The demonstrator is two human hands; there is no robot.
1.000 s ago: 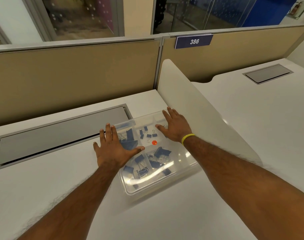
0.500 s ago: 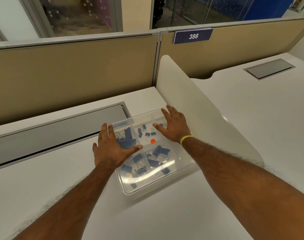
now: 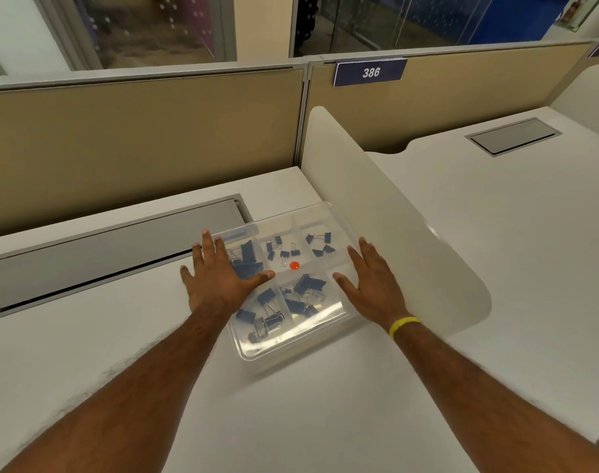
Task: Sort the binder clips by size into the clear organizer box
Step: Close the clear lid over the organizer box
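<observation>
1. Binder clips point(image 3: 306, 285) are sitting inside the clear box point(image 3: 291, 349), which is resting on the white desk point(image 3: 291, 421) just beside the curved divider point(image 3: 410, 250). Small ones are showing in the far compartments, and bigger ones in the near compartments and the far-left one.
2. Left hand point(image 3: 219, 278) is lying flat on the box's left part, fingers spread wide and straight, gripping nothing. Right hand point(image 3: 373, 285), wearing a yellow wristband point(image 3: 403, 325), is lying flat along the right edge, fingers likewise straight.
3. Sorting is looking finished, judging by the groups. The step in hand is probably pressing or steadying the box, perhaps seating a lid.
4. Next move is calling for even downward pressure on both sides, or a check for stray sizes, without sliding the box into the divider.
5. Glare is making it hard to tell whether a lid is on. The left palm is hiding part of the far-left compartment, and the orange dot point(image 3: 294, 266) is too small to identify.
</observation>
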